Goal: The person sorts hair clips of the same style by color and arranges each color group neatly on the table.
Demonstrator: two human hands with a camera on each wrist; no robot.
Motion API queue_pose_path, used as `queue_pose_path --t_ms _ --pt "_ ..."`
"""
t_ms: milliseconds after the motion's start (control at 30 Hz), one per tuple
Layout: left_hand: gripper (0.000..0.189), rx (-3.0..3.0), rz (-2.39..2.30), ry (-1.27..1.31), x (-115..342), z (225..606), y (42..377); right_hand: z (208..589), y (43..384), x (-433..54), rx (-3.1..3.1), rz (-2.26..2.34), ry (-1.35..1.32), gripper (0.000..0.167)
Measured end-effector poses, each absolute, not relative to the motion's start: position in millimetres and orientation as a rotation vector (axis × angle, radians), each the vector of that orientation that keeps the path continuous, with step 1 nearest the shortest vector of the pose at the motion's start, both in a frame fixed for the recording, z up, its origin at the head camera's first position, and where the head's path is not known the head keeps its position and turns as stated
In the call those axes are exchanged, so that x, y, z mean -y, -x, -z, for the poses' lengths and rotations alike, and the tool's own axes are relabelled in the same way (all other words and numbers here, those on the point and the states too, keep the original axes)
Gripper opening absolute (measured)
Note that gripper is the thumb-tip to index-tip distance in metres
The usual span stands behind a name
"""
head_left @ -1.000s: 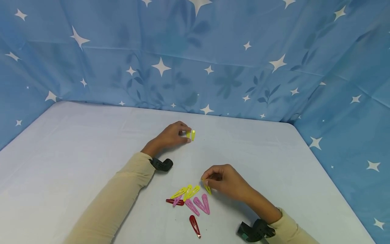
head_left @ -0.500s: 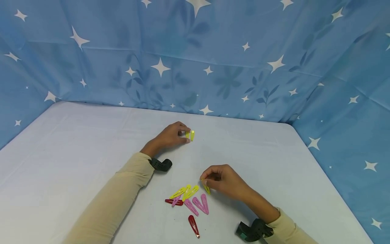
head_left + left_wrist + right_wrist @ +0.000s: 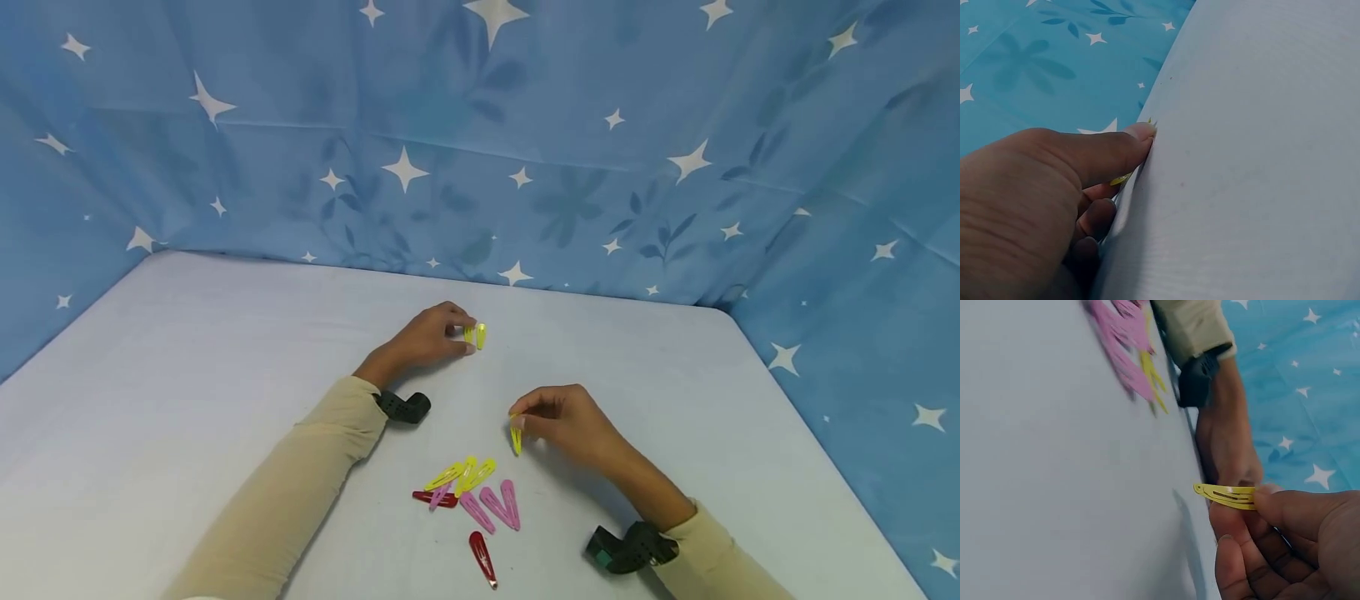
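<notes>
In the head view, my right hand (image 3: pixel 570 425) pinches a yellow snap hair clip (image 3: pixel 517 440) by one end between thumb and fingertips. The right wrist view shows this clip (image 3: pixel 1225 495) jutting from the fingertips above the white surface. Farther back, my left hand (image 3: pixel 435 335) rests on the table, thumb and index finger spread apart around a yellow clip (image 3: pixel 468 335). Just right of it lies a second yellow clip (image 3: pixel 482 336). In the left wrist view the thumb (image 3: pixel 1113 150) hides most of the yellow clips.
Nearer the front lies a loose pile of several yellow clips (image 3: pixel 444 476), pink clips (image 3: pixel 510 502) and a red clip (image 3: pixel 420 497), partly overlapping. Another red clip (image 3: pixel 482 558) lies apart in front. A blue star-patterned curtain (image 3: pixel 450 200) borders the white table (image 3: pixel 660 367).
My right hand has moved away from the pile, toward the back of the table, with the yellow hair clip in its fingers. The left hand stays by the two yellow clips.
</notes>
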State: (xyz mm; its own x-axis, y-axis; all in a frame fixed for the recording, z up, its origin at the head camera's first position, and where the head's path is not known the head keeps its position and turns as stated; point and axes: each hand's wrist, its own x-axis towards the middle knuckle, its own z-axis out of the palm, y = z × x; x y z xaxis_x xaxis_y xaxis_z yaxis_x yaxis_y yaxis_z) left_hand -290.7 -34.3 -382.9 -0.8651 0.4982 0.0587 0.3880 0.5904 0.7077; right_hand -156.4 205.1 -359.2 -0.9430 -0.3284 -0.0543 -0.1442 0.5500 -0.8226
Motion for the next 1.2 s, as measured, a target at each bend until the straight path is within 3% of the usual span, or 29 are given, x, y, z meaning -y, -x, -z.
queue_pose_path --t_ms 467,1200 --pt "0.047 -2.668 -1.145 -0.758 37.2 381.9 289.4 351.6 227.3 -201.1 -2.613 1.469 0.186 0.023" --pt "0.048 -2.652 -1.134 -0.768 34.9 382.2 291.9 350.9 281.6 -188.0 -2.610 1.473 0.025 0.023"
